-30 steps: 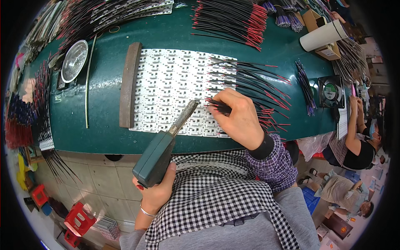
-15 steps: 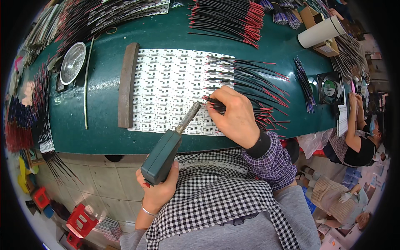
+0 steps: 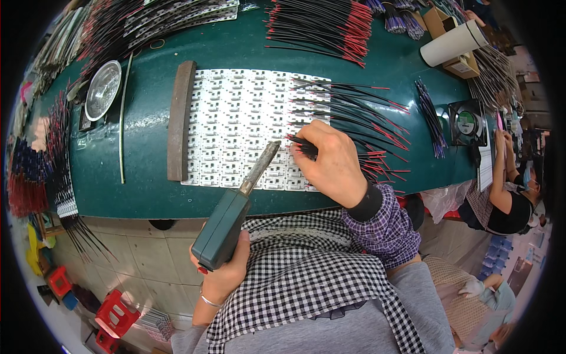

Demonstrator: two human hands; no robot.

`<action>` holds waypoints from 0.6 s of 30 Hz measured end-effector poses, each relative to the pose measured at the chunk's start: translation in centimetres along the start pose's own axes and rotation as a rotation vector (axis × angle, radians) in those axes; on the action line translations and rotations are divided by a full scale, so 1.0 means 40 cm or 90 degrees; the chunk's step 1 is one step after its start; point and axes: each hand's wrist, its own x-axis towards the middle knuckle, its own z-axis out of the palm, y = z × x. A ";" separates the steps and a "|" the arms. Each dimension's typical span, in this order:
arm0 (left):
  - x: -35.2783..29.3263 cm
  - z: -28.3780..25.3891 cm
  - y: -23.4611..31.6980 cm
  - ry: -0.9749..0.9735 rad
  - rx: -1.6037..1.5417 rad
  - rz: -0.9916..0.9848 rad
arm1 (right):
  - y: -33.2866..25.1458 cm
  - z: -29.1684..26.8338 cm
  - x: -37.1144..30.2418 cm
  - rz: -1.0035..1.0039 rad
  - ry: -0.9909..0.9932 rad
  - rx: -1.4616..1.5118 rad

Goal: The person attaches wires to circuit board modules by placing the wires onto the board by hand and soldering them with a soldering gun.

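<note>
My left hand (image 3: 224,265) is wrapped round the dark green body of a soldering gun (image 3: 221,227). Its metal tip points up and right over a white panel of small circuit boards (image 3: 236,124), a little left of my right hand. Closed in a pinch, my right hand (image 3: 333,162) grips a bunch of black wires (image 3: 305,147) with red ends at the panel's right part. Above that hand, several black and red wires (image 3: 359,106) lie across the panel's right edge, spreading right over the table. A brown bar (image 3: 181,121) stands along the panel's left edge.
On the green table (image 3: 150,118) are a thin rod (image 3: 122,118), a metal dish (image 3: 103,91), a pile of black-red wires (image 3: 318,26), a white cylinder (image 3: 454,44) and a small fan (image 3: 467,124). At right, another person (image 3: 510,197) works at the table's edge.
The soldering gun has moved slightly left and down, its tip drawing away from the wire ends. My right hand stays nearly in place.
</note>
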 end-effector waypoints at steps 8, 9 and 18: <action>0.005 0.005 -0.001 -0.012 -0.010 0.022 | 0.011 -0.036 0.043 0.006 -0.103 0.039; 0.004 0.005 -0.002 -0.016 -0.014 0.013 | 0.006 -0.041 0.049 0.017 -0.120 0.028; 0.019 -0.001 0.019 -0.069 0.035 0.002 | 0.015 -0.041 0.061 -0.010 -0.131 0.032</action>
